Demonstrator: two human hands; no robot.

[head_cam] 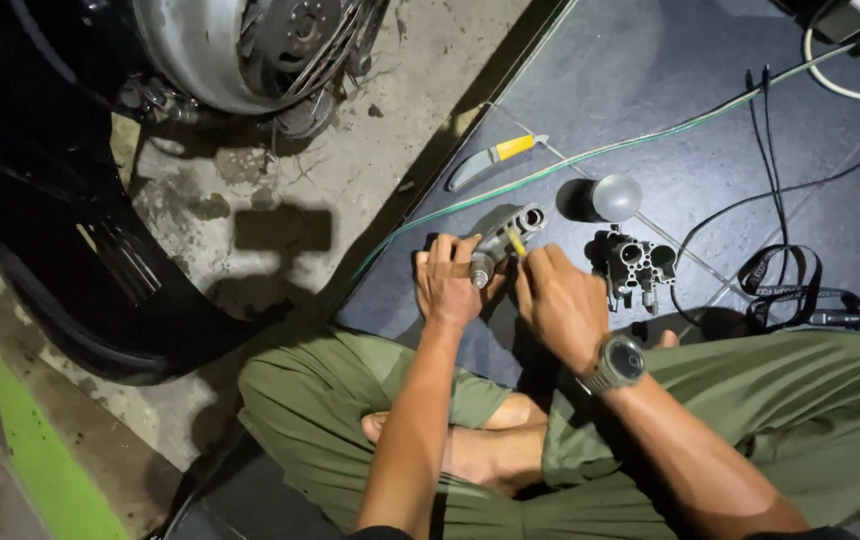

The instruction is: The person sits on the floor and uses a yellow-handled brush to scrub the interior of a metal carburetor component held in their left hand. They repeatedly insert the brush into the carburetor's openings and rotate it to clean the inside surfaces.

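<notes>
Setting: a person sits cross-legged on a dark floor mat (650, 90) that lies beside bare concrete.
Left hand (447, 285): grip closed around the lower end of a grey metal part (503, 240), holding it tilted just above the mat in front of the knees.
Right hand (560, 300): grip pinched together on a thin yellow-handled tool (516, 241), whose tip meets the metal part near its middle.
Metal part: a cast body with round bores at its upper end, held between both hands, off the mat.
Nearby on the mat: a darker metal block with several round openings (637, 265) just right of the hands; a rounded metal cap (616, 196) behind it; a knife with a yellow handle (490, 158) further off.
Progress, as a judgement: the pieces lie apart on the mat, so disassembly looks done; work on the held part is under way, and the block and cap are apart from it.
Other: cables (780, 190) cross the mat; a wheel (240, 45) stands on the concrete.
</notes>
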